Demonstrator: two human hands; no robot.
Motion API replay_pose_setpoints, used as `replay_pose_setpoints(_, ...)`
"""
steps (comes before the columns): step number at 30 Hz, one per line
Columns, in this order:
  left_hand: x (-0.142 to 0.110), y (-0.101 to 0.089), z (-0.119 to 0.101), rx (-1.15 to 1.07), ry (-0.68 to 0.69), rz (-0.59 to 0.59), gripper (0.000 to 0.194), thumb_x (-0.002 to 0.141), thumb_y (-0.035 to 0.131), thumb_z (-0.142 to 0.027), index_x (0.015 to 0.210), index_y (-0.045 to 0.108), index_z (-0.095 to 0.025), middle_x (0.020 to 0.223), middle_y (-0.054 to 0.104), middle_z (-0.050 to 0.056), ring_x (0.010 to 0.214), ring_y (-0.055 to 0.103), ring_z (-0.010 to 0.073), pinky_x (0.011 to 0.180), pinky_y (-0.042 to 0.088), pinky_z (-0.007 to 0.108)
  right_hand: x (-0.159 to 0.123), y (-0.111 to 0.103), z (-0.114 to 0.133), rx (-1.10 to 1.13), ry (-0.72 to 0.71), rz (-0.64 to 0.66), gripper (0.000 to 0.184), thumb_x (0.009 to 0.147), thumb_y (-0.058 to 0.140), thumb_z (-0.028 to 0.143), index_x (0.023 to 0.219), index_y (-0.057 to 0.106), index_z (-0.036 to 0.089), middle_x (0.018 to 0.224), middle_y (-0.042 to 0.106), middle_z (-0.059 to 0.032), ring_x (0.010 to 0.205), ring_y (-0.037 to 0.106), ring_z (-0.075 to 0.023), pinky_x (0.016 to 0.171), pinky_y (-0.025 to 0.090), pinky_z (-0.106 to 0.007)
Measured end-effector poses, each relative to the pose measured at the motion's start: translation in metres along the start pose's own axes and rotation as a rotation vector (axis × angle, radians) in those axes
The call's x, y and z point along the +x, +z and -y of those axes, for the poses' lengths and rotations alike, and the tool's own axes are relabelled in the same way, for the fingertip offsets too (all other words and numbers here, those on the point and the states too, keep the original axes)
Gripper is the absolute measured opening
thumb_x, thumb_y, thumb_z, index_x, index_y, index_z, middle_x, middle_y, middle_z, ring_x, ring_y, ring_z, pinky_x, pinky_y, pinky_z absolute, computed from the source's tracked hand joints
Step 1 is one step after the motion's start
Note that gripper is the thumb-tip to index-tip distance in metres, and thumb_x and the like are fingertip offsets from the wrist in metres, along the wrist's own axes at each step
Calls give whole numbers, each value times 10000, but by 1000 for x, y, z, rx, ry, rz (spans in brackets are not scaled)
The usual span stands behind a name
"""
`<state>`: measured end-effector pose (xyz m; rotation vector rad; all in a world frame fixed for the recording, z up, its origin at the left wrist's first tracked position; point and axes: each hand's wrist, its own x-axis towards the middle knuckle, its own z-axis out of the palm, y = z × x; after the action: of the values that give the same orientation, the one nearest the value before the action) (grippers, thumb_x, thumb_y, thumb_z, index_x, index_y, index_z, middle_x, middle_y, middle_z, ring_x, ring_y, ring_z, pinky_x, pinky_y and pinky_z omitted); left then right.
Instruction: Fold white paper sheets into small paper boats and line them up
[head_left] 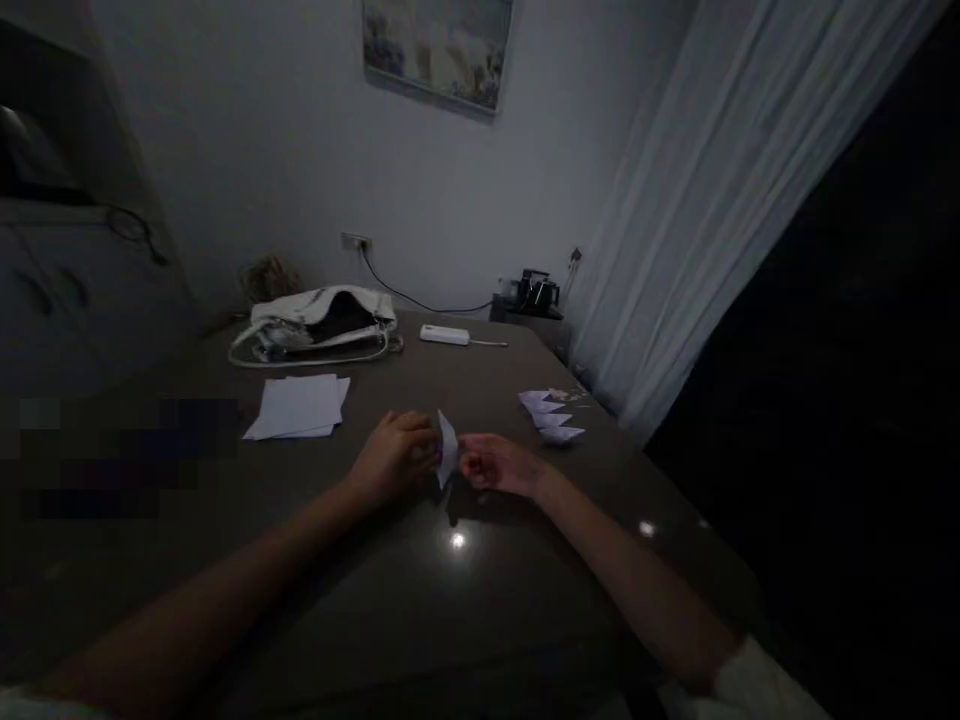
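A small folded piece of white paper (448, 447) stands upright between my two hands over the dark table (420, 600). My left hand (396, 455) pinches its left side, fingers curled. My right hand (496, 464) grips its right side. A stack of flat white sheets (298, 407) lies to the left, beyond my left hand. Several small folded paper pieces (551, 413) sit in a cluster to the right, past my right hand.
A white bag (319, 320) lies at the table's far side, with a white power bank (444, 335) and cable next to it. A dark device (535, 292) sits by the wall. A white curtain (712, 200) hangs at the right.
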<state>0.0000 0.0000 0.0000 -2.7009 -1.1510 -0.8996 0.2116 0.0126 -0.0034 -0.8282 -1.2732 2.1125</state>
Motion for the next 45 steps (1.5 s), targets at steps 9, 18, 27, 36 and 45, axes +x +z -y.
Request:
replay_pose_setpoints(9, 4, -6, -6, -100, -51, -29, 133, 783, 638, -257, 888, 650, -177, 797, 585, 13, 776, 552, 177, 696, 334, 293, -3, 0, 0, 0, -19, 33, 269, 762, 629, 359, 922, 546, 160, 616, 604, 11, 502, 500, -79, 468, 336, -184)
replay_pose_setpoints(18, 4, -7, -5, -28, 33, -27, 111, 790, 637, -267, 855, 668, -182, 778, 617, 23, 787, 541, 189, 695, 318, 303, -3, -1, -1, -16, -28, 21, 247, 775, 621, 351, 906, 541, 157, 622, 608, 4, 510, 504, -80, 473, 345, -185)
replay_pose_setpoints(27, 4, -8, -6, 21, 62, -33, 97, 813, 612, -247, 795, 687, -187, 757, 634, 27, 778, 527, 190, 675, 301, 308, -3, -1, -1, -11, -16, 37, 261, 759, 640, 368, 871, 521, 165, 637, 610, 5, 511, 506, -78, 472, 343, -180)
replay_pose_setpoints(36, 4, -8, -6, 52, 42, -15, 96, 814, 612, -243, 779, 680, -185, 747, 632, 27, 776, 528, 196, 672, 300, 312, -5, 2, 0, -16, -32, 40, 275, 745, 656, 377, 869, 535, 164, 650, 613, -4, 511, 490, -79, 474, 351, -183)
replay_pose_setpoints(45, 5, -6, -6, -49, -38, -10, 246, 785, 639, -318, 1003, 643, -207, 826, 603, 18, 821, 556, 191, 695, 341, 295, -2, -2, -1, 61, -29, 19, 255, 734, 672, 331, 877, 548, 160, 567, 589, 12, 448, 450, -64, 434, 285, -166)
